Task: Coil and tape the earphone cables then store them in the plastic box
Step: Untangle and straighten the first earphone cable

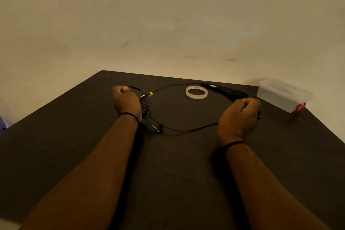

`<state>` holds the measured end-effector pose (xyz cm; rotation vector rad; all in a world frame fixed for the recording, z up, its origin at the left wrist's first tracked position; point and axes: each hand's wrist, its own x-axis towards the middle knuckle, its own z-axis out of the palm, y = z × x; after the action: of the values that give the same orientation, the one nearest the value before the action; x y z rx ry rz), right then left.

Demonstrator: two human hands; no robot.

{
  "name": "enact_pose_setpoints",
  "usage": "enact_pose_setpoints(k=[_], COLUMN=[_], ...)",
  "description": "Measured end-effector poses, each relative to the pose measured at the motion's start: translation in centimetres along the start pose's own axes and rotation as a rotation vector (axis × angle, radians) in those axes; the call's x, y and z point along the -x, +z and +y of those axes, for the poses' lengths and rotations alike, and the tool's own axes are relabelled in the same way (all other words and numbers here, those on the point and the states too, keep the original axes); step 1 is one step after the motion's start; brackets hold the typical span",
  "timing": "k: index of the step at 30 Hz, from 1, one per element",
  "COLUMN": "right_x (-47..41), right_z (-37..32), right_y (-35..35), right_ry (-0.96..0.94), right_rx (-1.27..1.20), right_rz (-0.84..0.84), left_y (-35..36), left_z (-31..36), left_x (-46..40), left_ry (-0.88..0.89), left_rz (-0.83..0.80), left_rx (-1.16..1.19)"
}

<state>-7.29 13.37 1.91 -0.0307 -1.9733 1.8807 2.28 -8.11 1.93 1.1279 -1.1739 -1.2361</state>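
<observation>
A black earphone cable (186, 129) lies stretched across the dark table (177, 173), with a tangle of loops and an earbud (159, 128) near my left wrist. My left hand (126, 101) pinches one end of the cable by the inline remote. Curled into a fist, my right hand (239, 115) grips the cable's other end, small earbuds showing at its right side. A yellow tag (151, 93) marks a cable near the left hand. The clear tape roll (196, 92) lies flat between the hands, farther back. The plastic box (283, 94), clear with a red latch, stands at the back right.
Black scissors (224, 90) lie behind the tape roll, running toward my right hand. The table's far edge meets a pale wall. The plastic box sits close to the table's right edge.
</observation>
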Motion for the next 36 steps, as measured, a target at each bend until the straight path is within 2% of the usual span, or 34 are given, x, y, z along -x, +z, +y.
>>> enact_pose_setpoints(k=[2,6,7,9,11,13,15,19,22,25,28,32,36], right_x=[-0.1,1.7,2.3,3.8,5.1,6.4,7.0,6.8,6.8,6.9,6.8,6.3,5.3], right_z=[0.0,-0.4,-0.7,-1.4,-1.7,-1.7,-1.0,-0.6,-0.6,-0.6,-0.5,-0.6,-0.8], right_y=[-0.6,-0.7,-0.5,0.0,0.8,1.4,1.8,1.2,0.8,0.9,1.2,1.2,1.1], right_ry=[-0.056,-0.346,-0.438,-0.682,-0.835,-0.791,-0.710,-0.499,-0.391,-0.368,-0.372,-0.263,-0.211], right_rx=[0.255,0.759,0.788,0.666,0.485,0.517,0.585,0.308,0.269,0.249,0.186,0.092,0.016], right_rz=[-0.110,-0.344,-0.331,-0.308,-0.447,-0.741,-0.932,-1.043,-1.129,-1.090,-0.925,-0.732,-0.592], left_y=[-0.1,0.5,0.6,0.7,0.9,1.2,1.3,1.0,0.7,0.6,0.5,0.5,0.5], left_z=[0.2,0.7,0.8,1.2,1.6,1.9,2.0,2.4,2.5,2.6,2.6,2.0,2.1], left_x=[0.0,0.8,1.1,1.7,2.7,3.8,4.4,4.2,3.9,3.9,4.2,5.1,5.1], left_ry=[0.016,0.181,0.221,0.270,0.254,0.178,0.075,-0.065,-0.106,-0.193,-0.319,-0.202,-0.096], left_rz=[-0.018,-0.212,-0.255,-0.327,-0.387,-0.435,-0.446,-0.348,-0.274,-0.313,-0.538,-0.809,-0.970], left_rx=[0.008,0.058,0.069,0.110,0.172,0.233,0.288,0.358,0.392,0.446,0.594,0.469,0.330])
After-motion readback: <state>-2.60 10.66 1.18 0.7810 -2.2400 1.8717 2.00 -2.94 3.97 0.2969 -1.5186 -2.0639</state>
